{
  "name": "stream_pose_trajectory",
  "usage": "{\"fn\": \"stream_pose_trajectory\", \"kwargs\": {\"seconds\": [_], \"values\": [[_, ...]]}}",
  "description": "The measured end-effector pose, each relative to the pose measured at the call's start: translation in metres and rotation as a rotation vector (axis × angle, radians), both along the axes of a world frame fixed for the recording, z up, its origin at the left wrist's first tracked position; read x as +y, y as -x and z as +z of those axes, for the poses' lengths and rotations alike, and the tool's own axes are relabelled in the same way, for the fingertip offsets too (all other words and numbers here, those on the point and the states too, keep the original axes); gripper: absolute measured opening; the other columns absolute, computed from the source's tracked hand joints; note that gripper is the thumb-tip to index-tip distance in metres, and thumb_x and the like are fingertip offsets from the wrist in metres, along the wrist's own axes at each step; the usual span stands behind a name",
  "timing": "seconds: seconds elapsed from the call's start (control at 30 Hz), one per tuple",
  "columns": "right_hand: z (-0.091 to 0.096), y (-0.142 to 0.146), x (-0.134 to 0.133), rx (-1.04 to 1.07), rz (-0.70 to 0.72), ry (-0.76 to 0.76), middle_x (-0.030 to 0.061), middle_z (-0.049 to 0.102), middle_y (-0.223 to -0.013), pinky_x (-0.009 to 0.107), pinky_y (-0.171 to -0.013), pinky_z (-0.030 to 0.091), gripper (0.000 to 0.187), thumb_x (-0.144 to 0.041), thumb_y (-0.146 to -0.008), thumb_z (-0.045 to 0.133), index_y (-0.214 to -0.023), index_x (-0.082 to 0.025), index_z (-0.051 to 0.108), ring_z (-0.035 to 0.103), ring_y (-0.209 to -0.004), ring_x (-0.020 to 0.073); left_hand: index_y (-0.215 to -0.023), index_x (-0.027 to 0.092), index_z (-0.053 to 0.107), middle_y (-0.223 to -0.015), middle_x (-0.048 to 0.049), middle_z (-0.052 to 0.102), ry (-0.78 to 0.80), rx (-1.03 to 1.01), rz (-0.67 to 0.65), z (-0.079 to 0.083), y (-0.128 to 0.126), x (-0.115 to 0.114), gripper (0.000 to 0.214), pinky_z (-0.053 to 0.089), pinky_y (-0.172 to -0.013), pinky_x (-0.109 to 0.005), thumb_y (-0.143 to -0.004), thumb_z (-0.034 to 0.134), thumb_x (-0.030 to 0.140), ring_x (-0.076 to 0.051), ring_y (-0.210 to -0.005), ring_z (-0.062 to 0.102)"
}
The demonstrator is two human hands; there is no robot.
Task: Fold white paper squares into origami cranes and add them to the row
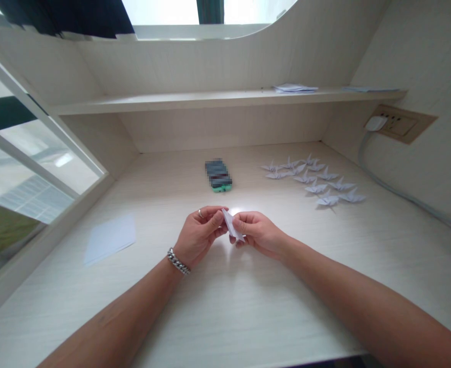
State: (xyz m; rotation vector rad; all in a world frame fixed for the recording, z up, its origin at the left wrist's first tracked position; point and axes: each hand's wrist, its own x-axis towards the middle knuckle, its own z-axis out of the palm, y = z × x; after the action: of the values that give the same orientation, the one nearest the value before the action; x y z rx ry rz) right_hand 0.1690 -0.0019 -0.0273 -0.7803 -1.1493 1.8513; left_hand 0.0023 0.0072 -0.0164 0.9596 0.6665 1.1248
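Bare forearms (pixel 129 312); the left of 2 hands (pixel 195 235) wears 1 slim ring (pixel 200 213), its wrist (pixel 184 255) 1 silver chain-link bracelet (pixel 178 261).

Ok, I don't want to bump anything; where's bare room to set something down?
Bare desk lies between the left forearm and right forearm, between the white sheet and the blurred dark object, and between the right forearm and the paper cranes. Crowded: right rear, where they cluster, and centre, where the left hand and right hand hold folded paper.
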Motion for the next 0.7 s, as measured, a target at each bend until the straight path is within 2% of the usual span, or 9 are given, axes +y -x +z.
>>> {"fn": "stream_pose_trajectory", "kwargs": {"seconds": [0.5, 0.7], "values": [[-0.0002, -0.0001, 0.0008, 0.025, -0.011, 0.017, 0.0013, 0.06, -0.065, 0.023, -0.055, 0.039, 0.039, -0.05, -0.069, 0.076, -0.074, -0.015, 0.062, 0.055, -0.061, 0.0118, -0.084, 0.015, 0.073, -0.072, -0.0047, 0.071, -0.018, 0.031, 0.025, 0.0029, -0.0008, -0.001, 0.022, 0.053, -0.059, -0.03, -0.068, 0.08, 0.028, -0.015, -0.063, 0.063], [0.0003, 0.0004, 0.001, 0.018, -0.02, 0.03, 0.0007, 0.06, -0.064, 0.022, -0.053, 0.039, 0.037, -0.049, -0.07, 0.076, -0.074, -0.015, 0.062, 0.054, -0.058, 0.0108, -0.076, 0.017, 0.071, -0.066, -0.0018, 0.072, -0.065, 0.036, 0.154, 0.0066, -0.003, -0.0029, 0.02, 0.053, -0.061, -0.027, -0.061, 0.084, 0.021, -0.012, -0.06, 0.064]]}}
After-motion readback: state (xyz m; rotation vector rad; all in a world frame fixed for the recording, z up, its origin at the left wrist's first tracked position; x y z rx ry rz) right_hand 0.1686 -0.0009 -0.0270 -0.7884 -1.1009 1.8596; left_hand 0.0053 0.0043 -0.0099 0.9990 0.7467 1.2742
